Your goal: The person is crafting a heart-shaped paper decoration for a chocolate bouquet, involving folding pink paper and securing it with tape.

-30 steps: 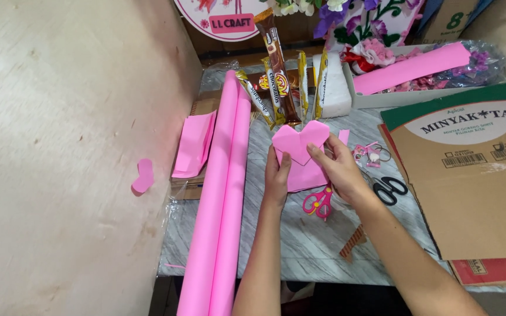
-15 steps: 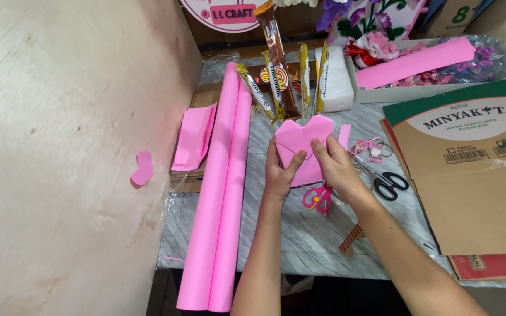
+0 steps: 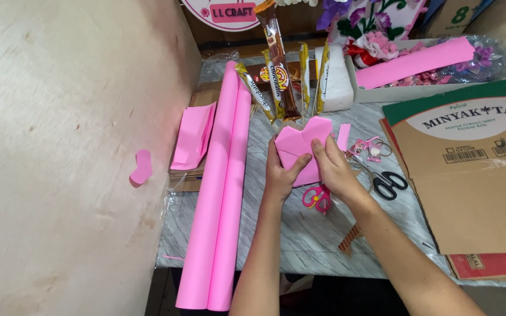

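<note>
A pink paper heart (image 3: pixel 301 146), folded from a flat sheet with creased diagonal flaps and two rounded lobes at its top, is held just above a grey marbled desk (image 3: pixel 317 234). The left hand (image 3: pixel 282 172) grasps its lower left edge, thumb laid across the front fold; the right hand (image 3: pixel 336 169) grasps the lower right side, fingertips pressed to the middle crease. The heart rises above both grips, its lobes pointing away from the person, its lower point hidden between the palms. Directly under the right hand lie pink-handled scissors (image 3: pixel 317 198), and just beyond that hand's outer side are black-handled scissors (image 3: pixel 390 184) and a small pink paper strip (image 3: pixel 343 136). Past the heart's lobes stand several snack bars in brown and gold wrappers (image 3: pixel 279 76). Off the left hand's outer side lies a long roll of pink paper (image 3: pixel 221 193), with a folded pink sheet (image 3: pixel 191 137) farther out. A flattened cardboard box (image 3: pixel 469 169) sits well apart on the right hand's side.
</note>
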